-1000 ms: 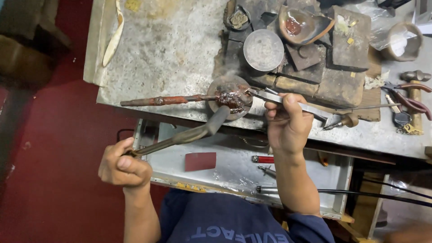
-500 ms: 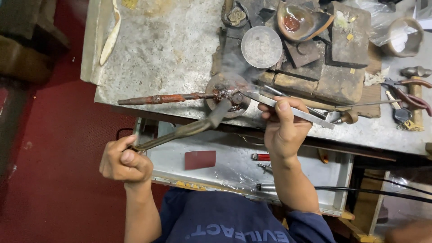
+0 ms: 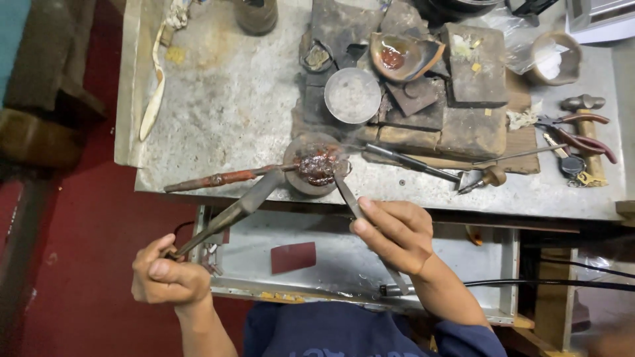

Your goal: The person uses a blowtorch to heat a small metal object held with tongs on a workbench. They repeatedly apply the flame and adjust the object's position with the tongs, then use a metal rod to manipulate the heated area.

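The reddish lump (image 3: 318,165) (on a round block) lies beyond both hands, each gripping a tool.

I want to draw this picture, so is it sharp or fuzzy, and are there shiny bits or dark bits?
In the head view, the middle is sharp: the left hand, right hand and metal table show clearly. The round metal dish and grey drawer tray shine softly with no harsh glare. The left edge and bottom right corner are dim and a little blurred.
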